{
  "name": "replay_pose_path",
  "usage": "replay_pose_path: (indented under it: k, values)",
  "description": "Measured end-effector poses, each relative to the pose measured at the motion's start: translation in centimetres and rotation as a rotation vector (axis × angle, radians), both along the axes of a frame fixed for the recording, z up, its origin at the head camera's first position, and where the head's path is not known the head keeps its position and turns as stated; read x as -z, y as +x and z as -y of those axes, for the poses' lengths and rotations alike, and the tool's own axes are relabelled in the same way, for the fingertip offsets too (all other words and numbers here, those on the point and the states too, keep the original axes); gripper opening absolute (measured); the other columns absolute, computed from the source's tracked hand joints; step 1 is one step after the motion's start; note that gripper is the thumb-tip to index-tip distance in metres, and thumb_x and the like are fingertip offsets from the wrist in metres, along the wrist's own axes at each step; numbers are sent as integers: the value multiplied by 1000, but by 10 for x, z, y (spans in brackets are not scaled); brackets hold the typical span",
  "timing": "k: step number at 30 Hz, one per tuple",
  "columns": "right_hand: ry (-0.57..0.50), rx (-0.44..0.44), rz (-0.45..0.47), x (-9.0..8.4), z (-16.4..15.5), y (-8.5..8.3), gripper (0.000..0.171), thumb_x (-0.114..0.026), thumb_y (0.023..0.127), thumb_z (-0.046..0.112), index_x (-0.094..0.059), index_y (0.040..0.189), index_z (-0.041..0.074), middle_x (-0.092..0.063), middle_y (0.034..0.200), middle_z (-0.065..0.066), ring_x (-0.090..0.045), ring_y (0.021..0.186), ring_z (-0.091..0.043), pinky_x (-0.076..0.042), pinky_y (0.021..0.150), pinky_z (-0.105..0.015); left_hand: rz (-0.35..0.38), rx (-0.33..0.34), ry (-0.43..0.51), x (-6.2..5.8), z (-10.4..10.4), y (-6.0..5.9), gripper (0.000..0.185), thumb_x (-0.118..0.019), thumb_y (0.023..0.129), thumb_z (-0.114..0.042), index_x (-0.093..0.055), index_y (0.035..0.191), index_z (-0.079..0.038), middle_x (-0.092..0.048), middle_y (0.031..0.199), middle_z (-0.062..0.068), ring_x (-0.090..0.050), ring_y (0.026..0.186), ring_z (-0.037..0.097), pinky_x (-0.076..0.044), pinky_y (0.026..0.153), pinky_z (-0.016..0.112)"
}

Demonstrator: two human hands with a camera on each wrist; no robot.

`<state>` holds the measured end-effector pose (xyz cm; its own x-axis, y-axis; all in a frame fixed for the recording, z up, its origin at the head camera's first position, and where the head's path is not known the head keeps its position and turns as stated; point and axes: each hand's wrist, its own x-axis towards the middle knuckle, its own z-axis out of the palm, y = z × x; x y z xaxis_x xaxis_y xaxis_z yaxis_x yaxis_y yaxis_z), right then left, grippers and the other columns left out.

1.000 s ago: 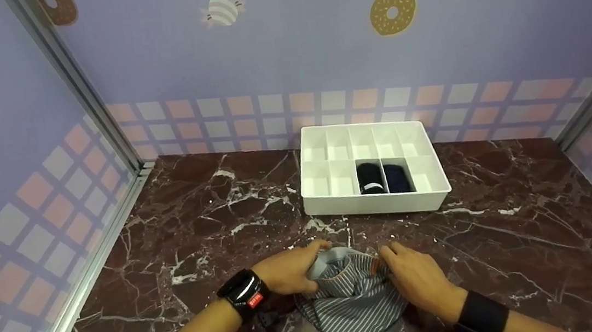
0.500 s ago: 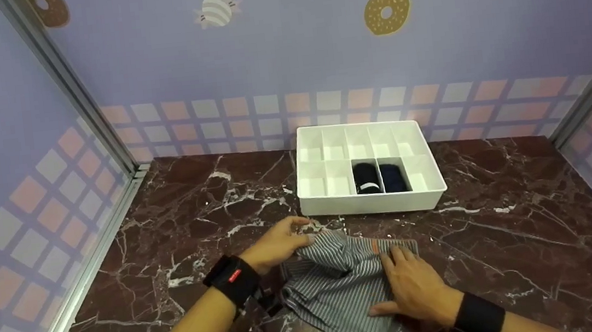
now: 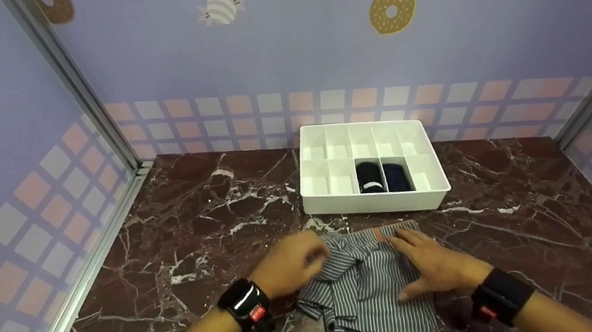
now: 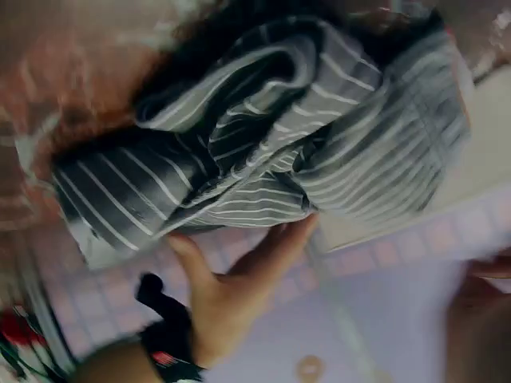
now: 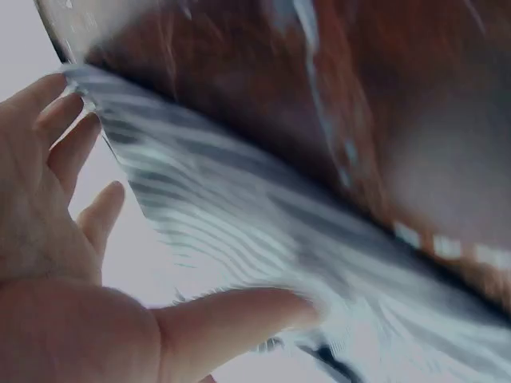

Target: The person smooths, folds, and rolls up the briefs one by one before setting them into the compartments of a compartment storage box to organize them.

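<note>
A grey striped garment point(image 3: 367, 290) lies crumpled on the marble counter point(image 3: 197, 220) in front of me. My left hand point(image 3: 291, 263), blurred by motion, has its fingers curled at the garment's bunched left edge. My right hand point(image 3: 432, 268) lies flat with straight fingers on the garment's right half, pressing it down. The left wrist view shows the striped garment point(image 4: 279, 136) folded into a bunch, with the right hand point(image 4: 227, 291) flat against it. In the right wrist view my right hand's fingers point(image 5: 56, 152) are spread over the striped garment point(image 5: 239, 215).
A white divided tray point(image 3: 431, 196) stands just behind the garment; one of its cells holds a black roll point(image 3: 369, 177) and the neighbouring cell a navy roll point(image 3: 396, 176). Papered walls enclose the counter at the back and on both sides.
The left hand has pulled back toward me with the garment's left edge, bunching it. The right hand has slid to the right and stays flat on the cloth.
</note>
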<state>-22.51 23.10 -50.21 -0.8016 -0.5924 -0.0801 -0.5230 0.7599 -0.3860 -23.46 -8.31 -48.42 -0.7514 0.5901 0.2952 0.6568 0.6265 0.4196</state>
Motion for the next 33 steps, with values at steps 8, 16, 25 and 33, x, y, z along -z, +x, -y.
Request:
replay_pose_path:
  k: [8,16,25,33]
  values:
    - [221,61,-56,4,30,22,137,-64,43,79,-17,146,1,-19,143,-35,-23,129,-51,-28,99,-61,-2,141,-398,17,-15,15,64,-63,76,-53,-55,125,-14,-50,129,4,-45,119,19,-36,101,37]
    - [124,50,15,4,9,13,143,-79,33,63,-14,148,7,-12,144,-37,-15,131,-51,-28,99,-59,141,117,-503,12,5,9,92,-63,68,-61,-30,145,-22,-26,149,9,-27,135,27,-23,107,48]
    - [95,2,68,4,-9,8,141,-79,36,61,-11,149,11,-8,147,-32,-12,134,-47,-29,100,-57,147,183,-637,2,6,16,77,-63,72,-54,-27,140,-45,-22,149,18,-24,135,35,-21,107,50]
    - [70,-24,100,5,-17,7,141,-80,36,57,-8,149,15,-5,149,-29,-11,135,-45,-28,101,-56,199,171,-674,-11,11,17,60,-65,70,-55,-49,127,-40,-28,148,12,-29,133,33,-23,107,47]
